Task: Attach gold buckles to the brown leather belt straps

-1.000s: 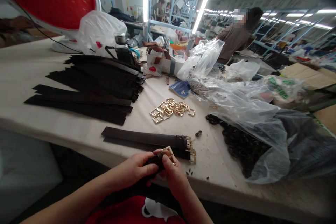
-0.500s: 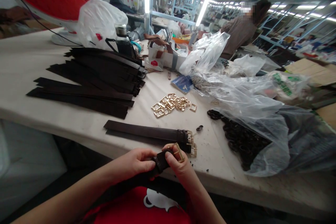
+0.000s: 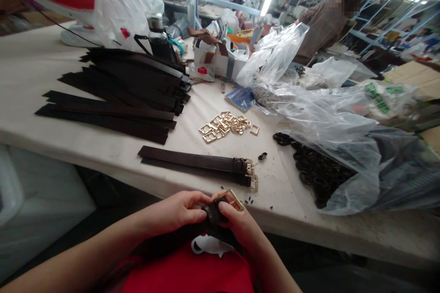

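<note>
Just off the table's near edge, my left hand (image 3: 189, 210) pinches a dark belt (image 3: 216, 216) by the small loop (image 3: 208, 213) around it. My right hand (image 3: 237, 219) is closed on the belt's other part, thumb on top, beside its gold buckle (image 3: 236, 199). The rest of that strap is mostly hidden by my hands and arms. Beyond them lie two dark belts (image 3: 195, 160) with gold buckles (image 3: 253, 183) at their right ends. A single loose loop (image 3: 262, 156) rests to the right of these.
Loose gold buckles (image 3: 227, 124) form a pile mid-table. Dark straps (image 3: 127, 78) are stacked at left. Clear plastic bags (image 3: 319, 114) and a heap of dark loops (image 3: 316, 169) cover the right. A blue booklet (image 3: 240, 98), a bottle (image 3: 158, 41) and a person (image 3: 323, 27) are farther back.
The camera view has tipped down, so the table items appear higher. My hands keep hold of the belt, and its buckle end has turned slightly.
</note>
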A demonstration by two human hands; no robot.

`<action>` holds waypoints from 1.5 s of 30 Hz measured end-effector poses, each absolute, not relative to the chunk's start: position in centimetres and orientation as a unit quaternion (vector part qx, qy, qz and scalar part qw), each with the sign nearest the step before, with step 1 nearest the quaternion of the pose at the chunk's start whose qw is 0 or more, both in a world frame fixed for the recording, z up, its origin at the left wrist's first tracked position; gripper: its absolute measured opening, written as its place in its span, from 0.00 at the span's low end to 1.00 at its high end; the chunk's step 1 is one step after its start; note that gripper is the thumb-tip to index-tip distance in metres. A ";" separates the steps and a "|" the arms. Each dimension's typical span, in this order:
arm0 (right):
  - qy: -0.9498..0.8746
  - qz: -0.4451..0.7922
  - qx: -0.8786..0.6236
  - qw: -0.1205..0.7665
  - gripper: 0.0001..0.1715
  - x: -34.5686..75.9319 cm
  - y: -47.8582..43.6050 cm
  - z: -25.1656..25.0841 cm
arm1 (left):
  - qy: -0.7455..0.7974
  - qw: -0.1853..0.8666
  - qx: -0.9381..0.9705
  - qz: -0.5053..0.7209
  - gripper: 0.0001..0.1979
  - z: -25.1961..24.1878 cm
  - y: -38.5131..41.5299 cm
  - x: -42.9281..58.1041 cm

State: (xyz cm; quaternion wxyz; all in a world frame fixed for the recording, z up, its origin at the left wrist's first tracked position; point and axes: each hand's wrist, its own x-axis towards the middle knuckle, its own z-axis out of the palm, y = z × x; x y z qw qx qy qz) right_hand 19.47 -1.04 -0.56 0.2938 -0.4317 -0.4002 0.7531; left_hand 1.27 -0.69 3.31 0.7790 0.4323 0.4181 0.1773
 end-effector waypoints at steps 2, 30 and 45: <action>-0.425 0.735 -0.443 0.289 0.09 19.4 -1.0 -0.3 | 0.426 0.778 0.427 0.179 0.18 3.2 -0.8 1.4; -0.515 0.719 -0.393 0.251 0.08 20.0 -3.1 0.5 | 0.414 0.821 0.388 0.065 0.21 2.4 -3.7 1.6; -0.541 0.642 -0.429 0.333 0.08 19.1 -3.5 -1.4 | 0.432 0.827 0.356 0.060 0.17 1.2 -3.1 1.6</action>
